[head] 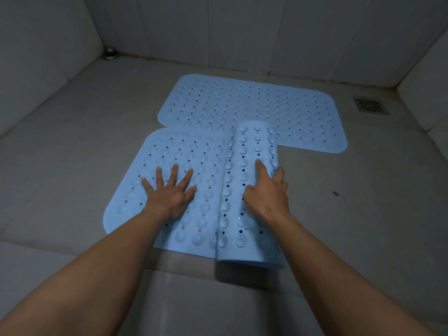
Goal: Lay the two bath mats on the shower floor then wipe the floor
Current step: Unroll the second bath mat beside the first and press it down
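Note:
Two light blue perforated bath mats are on the shower floor point(92, 132). The far mat point(242, 105) lies flat near the back wall. The near mat point(169, 151) is flat on its left part, while its right part stays curled into a roll point(252, 190) with suction cups showing, and the roll's far end overlaps the far mat. My left hand point(171, 192) presses flat with fingers spread on the unrolled part. My right hand point(266, 192) rests on top of the roll, index finger pointing forward and thumb over its right side.
A square metal drain grate point(369, 105) sits at the right by the wall. A round metal fitting point(109, 54) is in the back left corner. Tiled walls enclose the floor on three sides. A small dark speck point(335, 193) lies right of the mats.

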Demonstrator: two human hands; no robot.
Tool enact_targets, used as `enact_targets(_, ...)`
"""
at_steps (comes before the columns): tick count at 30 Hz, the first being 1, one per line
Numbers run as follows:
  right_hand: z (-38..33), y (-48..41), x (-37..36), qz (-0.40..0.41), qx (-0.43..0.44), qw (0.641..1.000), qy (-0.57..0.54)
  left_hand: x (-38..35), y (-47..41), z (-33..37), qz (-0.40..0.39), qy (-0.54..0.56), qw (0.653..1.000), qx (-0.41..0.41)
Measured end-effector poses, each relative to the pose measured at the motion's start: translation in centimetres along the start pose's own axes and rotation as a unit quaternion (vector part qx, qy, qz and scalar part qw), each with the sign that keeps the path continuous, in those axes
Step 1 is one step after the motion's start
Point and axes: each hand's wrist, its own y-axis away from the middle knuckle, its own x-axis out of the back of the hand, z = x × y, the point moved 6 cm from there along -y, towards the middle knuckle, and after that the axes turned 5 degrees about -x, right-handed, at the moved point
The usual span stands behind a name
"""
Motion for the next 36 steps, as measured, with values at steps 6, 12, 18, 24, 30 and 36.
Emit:
enact_targets(6, 0.5, 0.3, -0.1, 0.021, -0.019, 0.997, 0.072, 0.2, 1.0, 5.5, 0.062, 0.053, 0.995, -0.049)
enact_targets(12, 1.1, 0.0, -0.3, 0.015, -0.030, 0.988, 0.154, -2.1, 1.0, 7.1, 0.026, 0.027, 0.999, -0.019)
enact_targets(18, 3.3, -0.5, 1.9, 0.007, -0.027, 0.990, 0.140, -0.8, 1.0, 11.0, 0.023, 0.026, 0.999, -0.017)
enact_targets(24, 6.5, -0.2, 2.2, -0.006, -0.035, 0.984, 0.172, -2.1, 1.4, 15.9, 0.013, 0.058, 0.997, -0.039)
enact_targets(30, 10.7, -1.1, 2.9, -0.008, -0.076, 0.981, 0.179, -2.7, 1.3, 16.1, 0.006, 0.040, 0.999, -0.023)
enact_targets(36, 13.0, -0.8, 5.6, 0.072, -0.067, 0.982, 0.162, -1.9, 0.7, 19.0, 0.015, 0.020, 0.999, -0.030)
